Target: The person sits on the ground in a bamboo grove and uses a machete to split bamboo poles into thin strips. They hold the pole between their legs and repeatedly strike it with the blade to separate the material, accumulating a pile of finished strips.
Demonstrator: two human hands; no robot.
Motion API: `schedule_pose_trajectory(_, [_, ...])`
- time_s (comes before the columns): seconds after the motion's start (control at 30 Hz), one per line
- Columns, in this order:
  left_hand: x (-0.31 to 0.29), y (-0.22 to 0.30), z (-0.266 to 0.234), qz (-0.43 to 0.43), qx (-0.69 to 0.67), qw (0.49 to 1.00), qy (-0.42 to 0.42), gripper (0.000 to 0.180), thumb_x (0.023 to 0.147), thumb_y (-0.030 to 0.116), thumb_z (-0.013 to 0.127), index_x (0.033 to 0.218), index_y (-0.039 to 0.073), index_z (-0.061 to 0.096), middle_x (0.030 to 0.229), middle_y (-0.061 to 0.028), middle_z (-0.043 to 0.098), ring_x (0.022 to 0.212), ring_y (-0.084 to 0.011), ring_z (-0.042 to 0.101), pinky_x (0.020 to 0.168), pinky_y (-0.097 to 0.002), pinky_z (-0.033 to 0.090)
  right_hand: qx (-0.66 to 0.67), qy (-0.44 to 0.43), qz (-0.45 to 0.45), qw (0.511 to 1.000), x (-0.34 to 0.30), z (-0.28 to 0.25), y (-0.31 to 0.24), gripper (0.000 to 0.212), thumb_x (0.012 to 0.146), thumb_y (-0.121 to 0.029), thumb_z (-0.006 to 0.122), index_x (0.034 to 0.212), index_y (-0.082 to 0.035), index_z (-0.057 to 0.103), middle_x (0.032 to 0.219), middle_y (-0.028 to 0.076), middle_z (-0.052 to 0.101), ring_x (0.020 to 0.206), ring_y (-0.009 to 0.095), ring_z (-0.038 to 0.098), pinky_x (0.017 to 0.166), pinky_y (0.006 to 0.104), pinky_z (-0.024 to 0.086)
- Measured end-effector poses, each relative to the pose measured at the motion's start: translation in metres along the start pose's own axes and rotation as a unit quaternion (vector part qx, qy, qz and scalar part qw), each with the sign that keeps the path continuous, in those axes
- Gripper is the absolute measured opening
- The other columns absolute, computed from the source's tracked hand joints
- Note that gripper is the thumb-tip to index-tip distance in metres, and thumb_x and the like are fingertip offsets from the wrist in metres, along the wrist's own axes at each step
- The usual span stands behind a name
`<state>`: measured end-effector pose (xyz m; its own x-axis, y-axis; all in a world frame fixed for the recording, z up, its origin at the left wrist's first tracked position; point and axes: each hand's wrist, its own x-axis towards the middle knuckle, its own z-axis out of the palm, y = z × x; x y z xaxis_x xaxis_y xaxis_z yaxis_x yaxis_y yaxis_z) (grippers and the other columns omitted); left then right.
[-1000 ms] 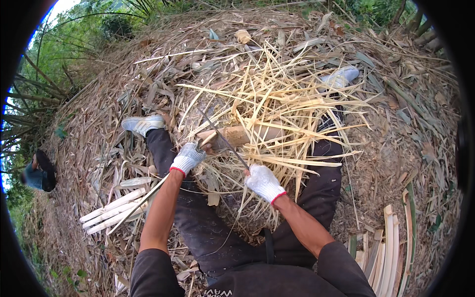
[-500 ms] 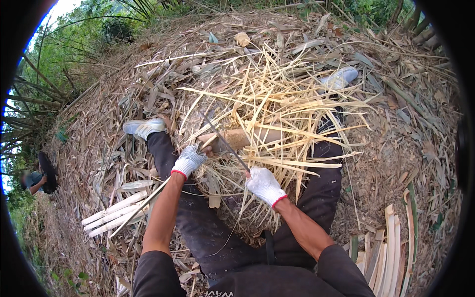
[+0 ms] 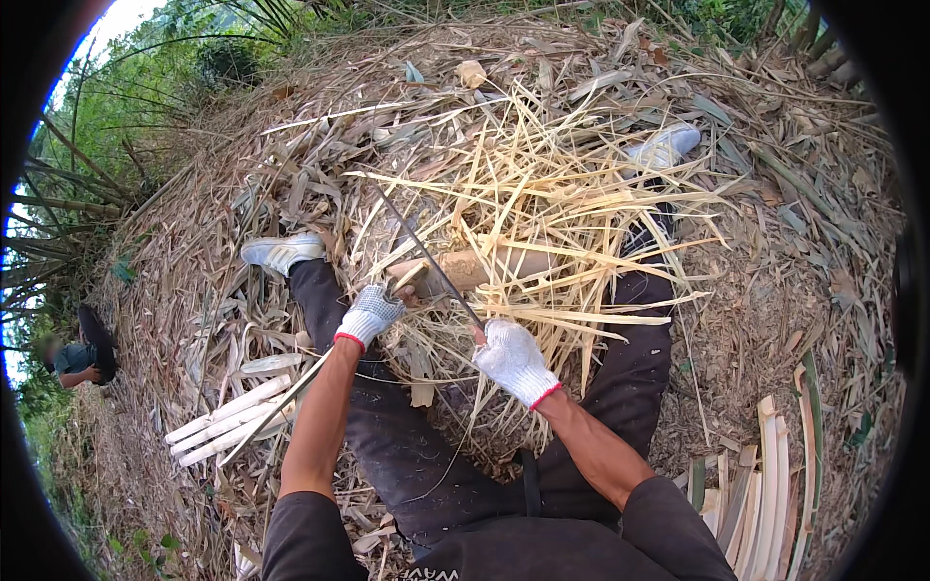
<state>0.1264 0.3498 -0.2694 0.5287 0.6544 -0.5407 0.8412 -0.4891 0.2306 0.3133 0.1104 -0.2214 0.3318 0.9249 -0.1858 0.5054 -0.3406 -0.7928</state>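
Knife blade [image 3: 428, 255] farther forward than before, pale shavings [image 3: 552, 198] across the log [image 3: 473, 268].

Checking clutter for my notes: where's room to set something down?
The litter-covered ground right of the right leg, above the lower-right strips; also between the left shoe and left-side strips. Crowded at centre: shavings, log, blade, left hand, right hand.

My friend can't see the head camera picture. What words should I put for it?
A white-gloved right hand holds a long knife slanting over a log, while the gloved left hand grips a thin strip by the log's end. A pile of pale shavings partly covers the log, between outstretched legs.
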Motion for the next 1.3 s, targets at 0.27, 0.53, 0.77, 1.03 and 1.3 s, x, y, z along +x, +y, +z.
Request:
schedule_pose_trajectory(0.27, [-0.004, 0.001, 0.0, 0.024, -0.002, 1.0, 0.014, 0.066, 0.096, 0.06, 0.047, 0.115, 0.0, 0.066, 0.102, -0.0307, 0.068, 0.102, -0.0453, 0.065, 0.087, -0.0515, 0.05, -0.01, -0.062, 0.043, 0.997, -0.003, 0.012, 0.024, 0.029, 0.09, -0.023, 0.055, 0.076, 0.001, 0.063, 0.076, 0.025, 0.065, 0.076, 0.044, 0.065, 0.071, 0.0512, 0.052])
schedule_pose_trajectory(0.53, [-0.004, 0.007, -0.009, -0.025, 0.02, 0.999, -0.021, 0.062, 0.097, 0.058, 0.048, 0.121, 0.002, 0.061, 0.105, -0.03, 0.068, 0.101, -0.0455, 0.065, 0.087, -0.0518, 0.051, 0.026, -0.064, 0.06, 0.996, -0.001, -0.001, 0.007, 0.032, 0.092, -0.027, 0.053, 0.081, 0.001, 0.065, 0.081, 0.026, 0.066, 0.079, 0.045, 0.065, 0.073, 0.0524, 0.052])
schedule_pose_trajectory(0.77, [-0.011, 0.017, -0.015, -0.018, 0.041, 0.999, -0.02, 0.063, 0.097, 0.061, 0.045, 0.124, 0.006, 0.06, 0.098, -0.0289, 0.069, 0.096, -0.0451, 0.067, 0.082, -0.0534, 0.051, 0.025, -0.069, 0.071, 0.995, -0.002, -0.003, 0.003, 0.035, 0.092, -0.029, 0.055, 0.083, 0.003, 0.066, 0.083, 0.028, 0.066, 0.082, 0.045, 0.065, 0.074, 0.0522, 0.051])
schedule_pose_trajectory(1.03, [-0.007, 0.011, -0.008, -0.007, 0.029, 1.0, -0.006, 0.062, 0.097, 0.059, 0.046, 0.124, 0.005, 0.061, 0.104, -0.0303, 0.068, 0.101, -0.0455, 0.065, 0.087, -0.0521, 0.051, 0.035, -0.069, 0.102, 0.992, -0.012, 0.013, 0.02, 0.038, 0.095, -0.028, 0.054, 0.075, 0.003, 0.063, 0.077, 0.028, 0.064, 0.077, 0.047, 0.063, 0.07, 0.053, 0.05])
schedule_pose_trajectory(1.3, [-0.011, 0.017, -0.017, -0.041, 0.021, 0.998, -0.031, 0.062, 0.096, 0.06, 0.047, 0.122, 0.006, 0.062, 0.104, -0.0299, 0.068, 0.101, -0.0456, 0.065, 0.085, -0.0524, 0.051, 0.039, -0.023, 0.055, 0.997, -0.008, 0.017, 0.016, 0.038, 0.096, -0.029, 0.052, 0.075, 0.002, 0.063, 0.072, 0.027, 0.063, 0.072, 0.047, 0.062, 0.068, 0.0538, 0.05])
